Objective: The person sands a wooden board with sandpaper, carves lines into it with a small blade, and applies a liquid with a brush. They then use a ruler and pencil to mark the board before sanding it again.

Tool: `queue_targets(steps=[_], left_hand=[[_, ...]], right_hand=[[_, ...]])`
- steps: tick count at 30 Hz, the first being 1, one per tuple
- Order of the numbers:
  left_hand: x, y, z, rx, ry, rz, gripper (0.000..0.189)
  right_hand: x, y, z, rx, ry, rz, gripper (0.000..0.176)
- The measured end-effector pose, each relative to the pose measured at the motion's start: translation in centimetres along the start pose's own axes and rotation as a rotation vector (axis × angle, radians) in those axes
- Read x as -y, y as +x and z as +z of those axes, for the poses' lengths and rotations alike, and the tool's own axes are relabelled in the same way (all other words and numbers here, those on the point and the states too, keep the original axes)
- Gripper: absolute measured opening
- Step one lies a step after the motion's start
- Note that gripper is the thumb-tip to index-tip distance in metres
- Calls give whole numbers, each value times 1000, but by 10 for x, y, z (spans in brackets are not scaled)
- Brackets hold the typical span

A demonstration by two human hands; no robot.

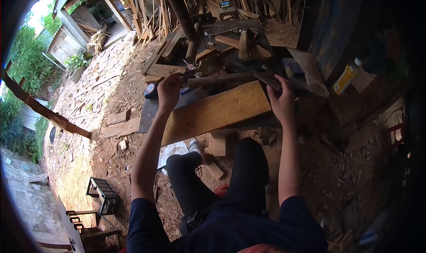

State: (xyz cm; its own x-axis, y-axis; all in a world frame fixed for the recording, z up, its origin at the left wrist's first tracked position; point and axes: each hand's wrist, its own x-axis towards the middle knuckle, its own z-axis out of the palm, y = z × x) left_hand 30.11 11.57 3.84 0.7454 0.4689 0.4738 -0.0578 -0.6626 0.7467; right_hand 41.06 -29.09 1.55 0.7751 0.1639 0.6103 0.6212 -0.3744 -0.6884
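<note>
A yellowish wooden board (217,108) with carved line patterns lies slanted across the low work table in front of my knees. Above its left end is my left hand (169,91), its fingers curled; whatever they hold is too small to make out. My right hand (282,95) is at the board's right end, thumb and fingers closed round a dark flat piece (267,80). Between the hands, just beyond the board, lies a brownish wooden bar (219,79). A round blue-and-white tape measure (151,90) rests left of my left hand.
Wooden tools and blocks, among them a mallet (243,44), crowd the table's far part. A yellow-labelled bottle (346,79) is at the right. A phone stands on a stool (228,13) behind. A black crate (103,195) sits at lower left on chip-strewn ground.
</note>
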Motion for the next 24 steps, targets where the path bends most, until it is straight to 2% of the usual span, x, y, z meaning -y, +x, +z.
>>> queue_targets(steps=[4, 7, 13, 15, 19, 24], left_hand=[[-42, -22, -19, -168, 208, 167, 20], [-66, -35, -40, -276, 474, 541, 16], [-117, -79, -77, -282, 480, 781, 26], [-135, -99, -78, -266, 458, 837, 27], [-164, -138, -67, -68, 384, 905, 32], [-159, -178, -55, 62, 273, 928, 40]], right_hand=[[-2, 1, 2, -1, 48, 2, 51], [10, 1, 3, -58, 47, -63, 54], [35, -3, -1, -267, -90, -332, 58], [70, -19, 4, -130, -24, -381, 62], [154, -54, 27, 163, -23, -565, 65], [166, -71, 47, 230, -16, -598, 52]])
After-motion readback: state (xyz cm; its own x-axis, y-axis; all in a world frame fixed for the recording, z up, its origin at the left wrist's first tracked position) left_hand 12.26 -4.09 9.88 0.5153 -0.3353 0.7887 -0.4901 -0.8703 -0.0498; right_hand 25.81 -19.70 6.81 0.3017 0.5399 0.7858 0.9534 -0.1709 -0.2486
